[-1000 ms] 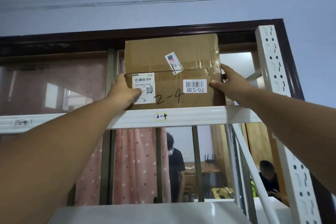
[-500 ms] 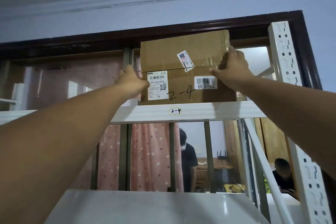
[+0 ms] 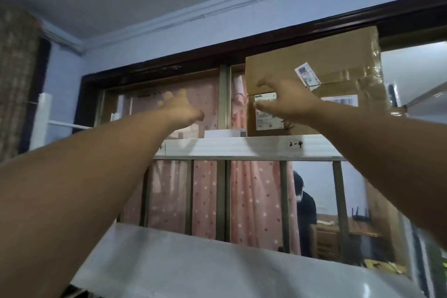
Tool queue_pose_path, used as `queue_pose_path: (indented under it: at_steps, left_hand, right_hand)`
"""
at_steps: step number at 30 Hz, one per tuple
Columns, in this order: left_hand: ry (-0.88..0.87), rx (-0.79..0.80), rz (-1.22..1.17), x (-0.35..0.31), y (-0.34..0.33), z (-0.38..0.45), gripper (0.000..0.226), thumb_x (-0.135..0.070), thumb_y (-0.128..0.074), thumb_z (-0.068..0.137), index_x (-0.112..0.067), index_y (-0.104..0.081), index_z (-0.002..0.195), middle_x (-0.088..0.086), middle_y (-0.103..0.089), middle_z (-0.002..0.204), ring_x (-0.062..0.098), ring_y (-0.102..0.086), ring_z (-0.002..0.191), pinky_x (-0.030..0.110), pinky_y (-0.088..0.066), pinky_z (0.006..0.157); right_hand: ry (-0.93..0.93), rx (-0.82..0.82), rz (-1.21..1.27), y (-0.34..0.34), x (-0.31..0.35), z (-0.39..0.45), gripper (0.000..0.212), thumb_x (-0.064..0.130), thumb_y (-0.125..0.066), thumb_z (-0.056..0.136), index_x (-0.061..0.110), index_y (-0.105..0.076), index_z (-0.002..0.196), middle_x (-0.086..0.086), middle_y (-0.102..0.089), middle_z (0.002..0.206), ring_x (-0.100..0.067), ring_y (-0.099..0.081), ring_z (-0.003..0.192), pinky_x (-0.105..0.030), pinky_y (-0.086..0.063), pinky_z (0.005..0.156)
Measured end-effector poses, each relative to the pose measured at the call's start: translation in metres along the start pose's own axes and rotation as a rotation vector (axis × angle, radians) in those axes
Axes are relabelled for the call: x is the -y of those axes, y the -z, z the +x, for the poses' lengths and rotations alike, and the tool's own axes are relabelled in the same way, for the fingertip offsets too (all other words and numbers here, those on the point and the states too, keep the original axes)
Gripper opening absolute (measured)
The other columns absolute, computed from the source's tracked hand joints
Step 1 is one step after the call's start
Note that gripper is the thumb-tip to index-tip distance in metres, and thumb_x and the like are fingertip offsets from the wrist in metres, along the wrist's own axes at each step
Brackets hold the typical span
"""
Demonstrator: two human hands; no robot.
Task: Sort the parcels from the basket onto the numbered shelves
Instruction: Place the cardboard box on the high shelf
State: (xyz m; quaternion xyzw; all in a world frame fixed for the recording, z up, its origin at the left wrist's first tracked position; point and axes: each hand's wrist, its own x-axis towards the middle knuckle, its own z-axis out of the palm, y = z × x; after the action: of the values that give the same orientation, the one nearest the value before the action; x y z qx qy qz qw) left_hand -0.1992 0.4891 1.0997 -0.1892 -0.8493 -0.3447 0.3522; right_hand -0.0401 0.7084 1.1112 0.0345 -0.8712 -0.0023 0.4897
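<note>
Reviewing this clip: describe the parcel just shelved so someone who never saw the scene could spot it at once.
Start at the white top shelf in front of the dark-framed window. Above its handwritten 2-4 tag stands a tall brown cardboard box, with the right hand in front of its white shipping label. Unlike the flat white parcel lying to its left, it is brown, tall and taped.

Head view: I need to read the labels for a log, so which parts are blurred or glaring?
Head view: the left hand is motion-smeared; the box labels are soft, unreadable print; the taped right edge shows glare; the shelf tag "2-4" stays legible; lighting is dim and bluish.
</note>
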Motion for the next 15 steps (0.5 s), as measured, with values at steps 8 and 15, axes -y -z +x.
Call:
queue_pose_path:
  at_steps: [8, 15]
  left_hand:
    - [0.25, 0.006, 0.035, 0.117, 0.048, -0.032, 0.096, -0.046, -0.078, 0.078, -0.025, -0.032, 0.16, 0.018, -0.033, 0.161, 0.045, -0.045, 0.14, 0.054, -0.044, 0.114]
    - [0.395, -0.012, 0.102, 0.235, 0.076, -0.091, 0.09, -0.053, -0.072, 0.062, -0.025, -0.049, 0.144, 0.016, -0.055, 0.134, 0.041, -0.06, 0.118, 0.054, -0.054, 0.102]
  right_hand:
    - [0.198, 0.166, 0.168, -0.084, 0.09, 0.012, 0.051, 0.037, -0.069, 0.093, 0.023, -0.059, 0.141, 0.001, -0.05, 0.152, -0.019, -0.045, 0.14, -0.029, -0.035, 0.109]
    - [0.298, 0.347, 0.305, -0.176, 0.178, -0.008, 0.048, 0.038, -0.069, 0.091, 0.029, -0.061, 0.137, -0.001, -0.056, 0.141, -0.023, -0.052, 0.129, -0.042, -0.043, 0.11]
